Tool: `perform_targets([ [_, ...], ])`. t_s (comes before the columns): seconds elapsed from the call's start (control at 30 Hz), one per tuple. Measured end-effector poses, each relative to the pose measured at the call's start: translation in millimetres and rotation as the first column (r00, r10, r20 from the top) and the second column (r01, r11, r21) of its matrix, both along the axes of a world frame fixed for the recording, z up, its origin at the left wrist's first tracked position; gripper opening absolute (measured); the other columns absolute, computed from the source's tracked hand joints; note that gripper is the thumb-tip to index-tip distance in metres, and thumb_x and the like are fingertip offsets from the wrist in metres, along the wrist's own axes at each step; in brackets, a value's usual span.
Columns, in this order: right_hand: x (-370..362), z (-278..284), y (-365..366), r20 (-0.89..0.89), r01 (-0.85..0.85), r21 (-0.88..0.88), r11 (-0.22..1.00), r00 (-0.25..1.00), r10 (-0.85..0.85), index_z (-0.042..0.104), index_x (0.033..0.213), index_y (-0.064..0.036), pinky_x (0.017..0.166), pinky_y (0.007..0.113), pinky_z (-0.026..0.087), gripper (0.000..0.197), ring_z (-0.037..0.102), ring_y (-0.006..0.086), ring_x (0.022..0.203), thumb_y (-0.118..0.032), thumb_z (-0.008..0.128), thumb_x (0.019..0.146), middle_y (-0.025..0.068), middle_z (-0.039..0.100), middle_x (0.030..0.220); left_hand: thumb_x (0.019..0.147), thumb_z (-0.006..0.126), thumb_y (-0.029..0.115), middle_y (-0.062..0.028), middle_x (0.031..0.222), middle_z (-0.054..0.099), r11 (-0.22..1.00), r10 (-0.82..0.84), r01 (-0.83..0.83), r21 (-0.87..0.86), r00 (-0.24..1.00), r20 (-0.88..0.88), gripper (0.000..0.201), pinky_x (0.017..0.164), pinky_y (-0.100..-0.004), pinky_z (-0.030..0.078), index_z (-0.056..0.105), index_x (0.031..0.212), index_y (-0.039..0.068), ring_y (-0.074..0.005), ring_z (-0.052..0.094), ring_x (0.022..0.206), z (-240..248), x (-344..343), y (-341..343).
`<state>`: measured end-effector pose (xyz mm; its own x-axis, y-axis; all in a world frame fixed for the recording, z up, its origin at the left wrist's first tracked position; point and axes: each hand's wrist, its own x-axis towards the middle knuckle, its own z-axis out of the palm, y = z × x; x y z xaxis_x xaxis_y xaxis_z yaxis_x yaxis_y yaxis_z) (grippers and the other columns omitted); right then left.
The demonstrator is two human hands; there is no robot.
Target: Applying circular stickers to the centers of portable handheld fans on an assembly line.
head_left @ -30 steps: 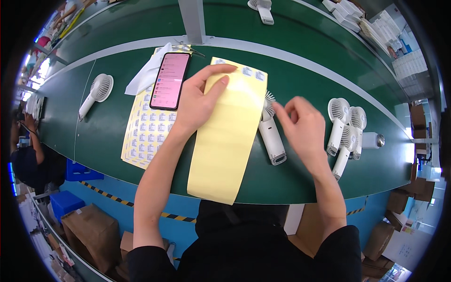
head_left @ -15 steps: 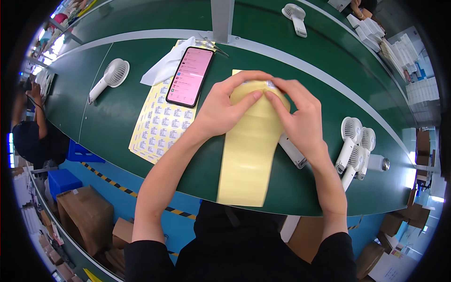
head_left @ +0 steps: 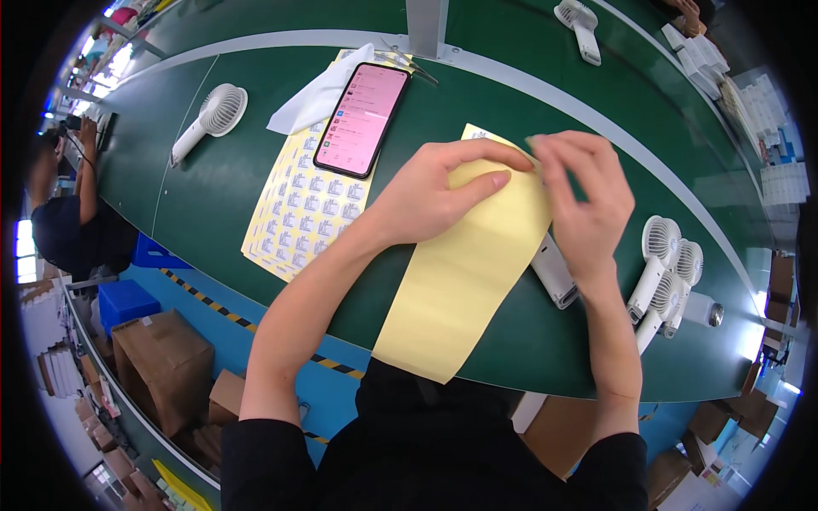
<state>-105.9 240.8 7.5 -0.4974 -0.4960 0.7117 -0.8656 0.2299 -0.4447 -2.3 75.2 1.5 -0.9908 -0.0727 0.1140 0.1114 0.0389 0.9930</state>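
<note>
My left hand [head_left: 439,192] grips the upper part of a long yellow label sheet [head_left: 464,281], thumb on the face toward me and fingers curled over it. The sheet slants, its lower end hanging past the table's front edge. A bit of printing shows at its top corner. My right hand [head_left: 592,200] is beside the sheet's upper right edge, thumb and forefinger drawn together; anything between them is too small to make out. Partly covered by the sheet, a white handheld fan [head_left: 555,277] lies below my right hand, its head hidden.
Printed label sheets [head_left: 298,204] lie left under a phone [head_left: 362,119] with a lit screen, white paper [head_left: 319,102] and tweezers [head_left: 409,61]. One fan [head_left: 213,119] lies far left, another [head_left: 581,32] behind the metal post [head_left: 426,30]. Several fans [head_left: 665,272] cluster right. A person [head_left: 68,221] works at left.
My right hand has drawn away to the right from my left thumb. The yellow sheet now tilts, its lower end swung left. The whole view has shifted slightly.
</note>
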Motion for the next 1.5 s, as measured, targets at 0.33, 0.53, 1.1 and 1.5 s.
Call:
perform_targets([
  [0.33,7,9,0,0.472,-0.113,-0.027,0.993,0.875,0.113,0.07,0.097,-0.0017,0.079,0.027,0.048,0.012,0.063,0.0176,0.088,-0.009,0.071,0.087,0.0078,0.066,0.094,0.094,0.065,0.012,-0.008,0.109,0.069,0.989,0.098,-0.105,-0.109,0.993,-0.062,0.027,0.086,-0.0267,0.051,0.064,0.119,0.001,-0.0137,0.065,0.096,-10,-1,-2],
  [0.53,-3,14,6,0.69,-0.114,-0.215,0.97,0.685,0.233,0.067,0.096,0.0028,0.082,0.026,0.049,0.011,0.061,0.0114,0.086,-0.006,0.069,0.09,0.0043,0.067,0.093,0.094,0.059,0.01,-0.0057,0.099,0.071,0.966,0.089,-0.077,-0.247,0.995,0.039,0.018,0.085,-0.0271,0.05,0.07,0.105,0.001,-0.0137,0.066,0.092,-7,-3,-10],
  [1.1,7,-12,35,0.8,-0.137,-0.121,0.983,0.573,0.178,0.067,0.091,0.004,0.079,0.023,0.05,0.009,0.061,0.0102,0.085,-0.003,0.071,0.087,0.0051,0.064,0.097,0.095,0.058,0.014,-0.0036,0.104,0.067,0.944,0.258,-0.237,-0.229,0.964,0.063,0.017,0.086,-0.0261,0.049,0.071,0.102,0.005,-0.0128,0.063,0.096,-20,-9,-33],
  [1.5,1,-18,36,0.694,-0.224,0.101,0.969,0.714,0.093,0.069,0.088,0.0003,0.077,0.026,0.048,0.011,0.057,0.014,0.082,-0.008,0.073,0.082,0.006,0.066,0.096,0.093,0.056,0.016,-0.0053,0.101,0.071,0.895,0.194,-0.138,-0.425,0.977,0.09,0.022,0.087,-0.0275,0.048,0.073,0.102,0.003,-0.0139,0.064,0.094,-15,-7,-35],
])
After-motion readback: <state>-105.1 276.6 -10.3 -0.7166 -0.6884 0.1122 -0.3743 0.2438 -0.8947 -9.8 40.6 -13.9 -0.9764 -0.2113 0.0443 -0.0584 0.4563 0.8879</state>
